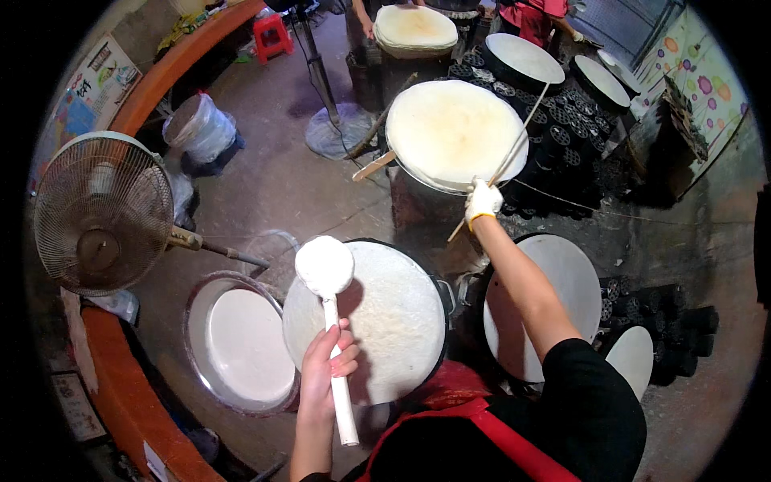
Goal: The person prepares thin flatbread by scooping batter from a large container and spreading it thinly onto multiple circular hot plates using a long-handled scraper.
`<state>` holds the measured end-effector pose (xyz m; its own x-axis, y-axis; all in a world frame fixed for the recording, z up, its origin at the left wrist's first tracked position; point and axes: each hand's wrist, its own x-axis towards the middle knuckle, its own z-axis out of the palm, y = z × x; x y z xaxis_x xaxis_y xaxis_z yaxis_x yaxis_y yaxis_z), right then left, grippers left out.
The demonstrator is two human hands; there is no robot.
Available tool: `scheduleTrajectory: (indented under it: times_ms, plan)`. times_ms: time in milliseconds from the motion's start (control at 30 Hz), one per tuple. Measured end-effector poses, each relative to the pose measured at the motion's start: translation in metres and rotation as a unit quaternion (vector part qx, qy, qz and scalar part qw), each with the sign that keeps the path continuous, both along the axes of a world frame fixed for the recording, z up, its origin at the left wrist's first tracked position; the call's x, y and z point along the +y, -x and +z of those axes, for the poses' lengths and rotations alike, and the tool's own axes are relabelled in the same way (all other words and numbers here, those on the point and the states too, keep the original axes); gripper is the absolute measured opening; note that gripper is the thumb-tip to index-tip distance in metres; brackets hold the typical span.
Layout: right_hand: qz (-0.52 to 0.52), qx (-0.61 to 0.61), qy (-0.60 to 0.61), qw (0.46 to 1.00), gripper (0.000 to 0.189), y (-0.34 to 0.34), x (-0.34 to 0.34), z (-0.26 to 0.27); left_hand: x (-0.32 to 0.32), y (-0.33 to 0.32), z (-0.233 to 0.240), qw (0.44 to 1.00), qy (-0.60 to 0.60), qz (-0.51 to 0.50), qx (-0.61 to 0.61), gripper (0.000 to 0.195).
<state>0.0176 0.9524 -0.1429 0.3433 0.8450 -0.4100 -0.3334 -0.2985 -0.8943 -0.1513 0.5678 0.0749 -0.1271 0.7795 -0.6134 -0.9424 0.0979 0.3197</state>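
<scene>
My bare left hand (330, 360) grips the handle of a white ladle-like tool (325, 265), its round head coated with batter. Below that head lies a round griddle (447, 301) covered by a thin pale pancake sheet (397, 325). To its left stands a wide metal basin (194, 355) of white batter (253, 343). Reaching forward, my right hand (483, 199) wears a white glove and holds a long thin stick (525, 135). That hand is at the near edge of a stack of round pancake sheets (458, 129); whether it touches the stack is unclear.
A second griddle (554, 289) sits to the right, near stacked coal briquettes (662, 313) and a pale disc (632, 355). A pedestal fan (102, 211) stands left. Ahead are more griddles (524, 57), another sheet stack (415, 27), a red stool (272, 37) and two people, partly visible.
</scene>
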Motion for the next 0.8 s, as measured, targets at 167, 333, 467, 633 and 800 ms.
scheduleTrajectory:
  times_ms: [167,333,467,633,800]
  plan:
    - [-0.025,-0.036,-0.024,0.999,0.025,0.01,-0.018,-0.01,-0.004,-0.042,0.015,0.999,-0.011,-0.03,0.024,0.018]
    - [0.22,0.106,0.041,0.969,0.037,-0.071,-0.132,0.076,-0.034,-0.093,0.023,0.998,0.013,-0.048,0.035,0.02]
    - [0.336,-0.039,-0.095,0.936,0.034,-0.253,-0.258,0.093,-0.032,-0.149,0.026,0.987,0.019,-0.155,0.043,0.015]
    - [0.445,-0.399,-0.396,0.697,0.048,-0.413,-0.344,0.156,-0.006,-0.242,0.037,0.888,0.003,-0.301,0.349,0.02]
    - [0.388,-0.544,-0.323,0.67,0.055,-0.46,-0.375,0.213,0.04,-0.321,0.025,0.486,-0.179,-0.299,0.801,0.024]
